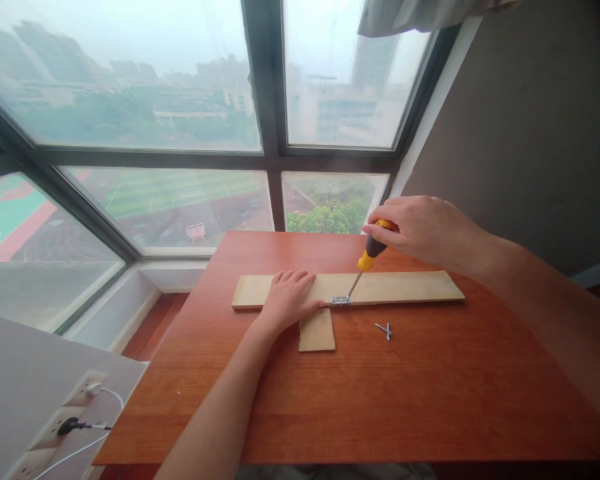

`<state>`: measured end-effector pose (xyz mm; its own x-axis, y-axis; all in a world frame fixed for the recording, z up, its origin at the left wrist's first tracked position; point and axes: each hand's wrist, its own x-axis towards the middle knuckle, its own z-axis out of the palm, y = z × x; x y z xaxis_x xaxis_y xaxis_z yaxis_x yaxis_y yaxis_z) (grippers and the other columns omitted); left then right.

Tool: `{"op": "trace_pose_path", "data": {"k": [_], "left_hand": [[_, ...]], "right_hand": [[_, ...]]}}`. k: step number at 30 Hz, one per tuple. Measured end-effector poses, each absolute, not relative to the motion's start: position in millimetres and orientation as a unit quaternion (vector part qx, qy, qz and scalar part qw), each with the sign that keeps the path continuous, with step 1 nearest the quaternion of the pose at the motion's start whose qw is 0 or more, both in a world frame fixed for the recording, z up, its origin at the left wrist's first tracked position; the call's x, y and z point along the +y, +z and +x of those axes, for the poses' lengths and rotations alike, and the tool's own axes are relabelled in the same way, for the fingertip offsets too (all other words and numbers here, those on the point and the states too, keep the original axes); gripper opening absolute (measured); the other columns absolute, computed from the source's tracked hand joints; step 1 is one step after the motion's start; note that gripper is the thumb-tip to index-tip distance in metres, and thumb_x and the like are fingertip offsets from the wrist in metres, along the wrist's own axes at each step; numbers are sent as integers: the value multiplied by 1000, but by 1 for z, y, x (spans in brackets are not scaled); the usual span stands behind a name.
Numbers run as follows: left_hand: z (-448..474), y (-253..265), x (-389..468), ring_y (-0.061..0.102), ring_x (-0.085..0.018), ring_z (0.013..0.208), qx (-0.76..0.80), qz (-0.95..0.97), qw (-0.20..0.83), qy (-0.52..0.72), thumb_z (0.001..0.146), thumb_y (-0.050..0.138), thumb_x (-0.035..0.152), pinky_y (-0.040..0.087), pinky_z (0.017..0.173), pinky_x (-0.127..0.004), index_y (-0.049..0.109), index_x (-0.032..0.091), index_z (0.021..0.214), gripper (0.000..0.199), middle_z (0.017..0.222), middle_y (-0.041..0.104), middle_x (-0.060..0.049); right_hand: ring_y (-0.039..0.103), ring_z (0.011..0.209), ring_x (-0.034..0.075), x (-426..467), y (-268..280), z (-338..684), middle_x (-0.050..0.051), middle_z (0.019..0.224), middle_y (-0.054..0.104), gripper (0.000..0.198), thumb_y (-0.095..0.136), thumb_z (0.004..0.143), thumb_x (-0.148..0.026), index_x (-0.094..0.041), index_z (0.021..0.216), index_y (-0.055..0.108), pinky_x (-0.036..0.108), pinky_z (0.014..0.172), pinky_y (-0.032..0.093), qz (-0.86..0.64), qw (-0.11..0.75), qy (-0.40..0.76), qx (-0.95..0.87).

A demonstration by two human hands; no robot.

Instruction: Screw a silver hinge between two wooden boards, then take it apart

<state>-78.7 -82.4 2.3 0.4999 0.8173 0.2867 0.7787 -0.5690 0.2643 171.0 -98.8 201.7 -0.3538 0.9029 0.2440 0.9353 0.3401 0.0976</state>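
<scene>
A long pale wooden board [400,287] lies across the table. My right hand [425,230] is wrapped round the yellow and black handle of a screwdriver [376,243], held at a tilt. Its tip meets the right part of a small metal hinge-like plate [341,300] at the board's near edge. Spread over the board left of that plate, my left hand [291,300] lies flat with its thumb close to the metal. A small square wooden piece [317,333] sits at the board's near side, partly covered by my left hand.
Loose screws [386,331] lie crossed on the reddish-brown table [370,400], right of the small wooden piece. Windows [195,200] rise beyond the table. Wall sockets with plugs [70,427] and cables are at the lower left, and a grey wall [520,133] stands at right.
</scene>
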Motion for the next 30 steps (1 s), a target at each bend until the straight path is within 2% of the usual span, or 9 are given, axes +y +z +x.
{"op": "trace_pose_path", "data": {"k": [3, 6, 11, 14, 18, 21, 23, 27, 30], "left_hand": [[-79, 2, -82, 51, -29, 119, 460, 865, 50, 192, 82, 61, 61, 33, 105, -43, 57, 25, 127, 57, 129, 60, -8], [-79, 3, -83, 51, -29, 119, 462, 865, 50, 189, 83, 60, 61, 33, 105, -42, 57, 25, 127, 57, 130, 60, -8], [-79, 3, -82, 52, -28, 119, 456, 868, 48, 192, 83, 59, 62, 33, 105, -42, 57, 25, 127, 58, 129, 60, -8], [-79, 2, -81, 52, -28, 119, 454, 869, 45, 191, 83, 58, 62, 33, 104, -42, 57, 23, 126, 58, 129, 60, -8], [-79, 1, -81, 52, -28, 119, 457, 868, 42, 190, 83, 59, 63, 33, 104, -42, 56, 23, 127, 59, 130, 60, -8], [-79, 1, -81, 51, -28, 119, 458, 867, 42, 190, 83, 59, 62, 33, 105, -42, 56, 24, 127, 58, 129, 60, -8], [-79, 2, -82, 52, -28, 119, 457, 868, 43, 190, 83, 59, 62, 33, 105, -42, 57, 24, 127, 58, 129, 60, -8], [-78, 3, -82, 52, -28, 118, 458, 868, 41, 187, 83, 59, 62, 34, 104, -42, 57, 24, 126, 58, 129, 61, -8], [-78, 3, -82, 52, -28, 118, 460, 868, 37, 182, 83, 59, 62, 34, 104, -42, 57, 23, 126, 58, 129, 61, -8]], "right_hand": [[62, 82, 20, -100, 203, 173, 3, 106, 68, 30, 47, 87, -37, -27, 109, 65, 30, 63, 39, -526, 74, -57, -845], [63, 87, 21, -103, 201, 171, 3, 114, 67, 33, 48, 85, -37, -26, 114, 61, 31, 66, 41, -516, 56, -19, -854], [62, 68, 25, -106, 197, 160, 9, 82, 69, 49, 35, 90, -60, -26, 109, 65, 34, 59, 38, -611, 20, -105, -784], [61, 62, 25, -103, 198, 158, 9, 73, 67, 51, 35, 89, -62, -25, 101, 68, 34, 56, 37, -633, -13, -118, -765], [64, 77, 25, -97, 202, 167, 6, 94, 71, 40, 50, 84, -48, -28, 115, 63, 33, 62, 43, -573, 14, -22, -819], [64, 96, 23, -94, 204, 173, 4, 117, 67, 50, 58, 78, -39, -27, 127, 57, 30, 74, 47, -505, 45, 76, -859], [63, 99, 24, -94, 202, 173, 6, 120, 66, 53, 56, 81, -45, -24, 130, 56, 31, 76, 47, -505, 50, 76, -858], [64, 79, 28, -95, 196, 166, 10, 93, 71, 56, 38, 89, -62, -24, 122, 61, 35, 63, 42, -590, 31, -47, -805], [63, 74, 26, -96, 196, 162, 8, 82, 69, 48, 34, 92, -55, -24, 106, 68, 34, 62, 40, -580, 27, -48, -813]]}}
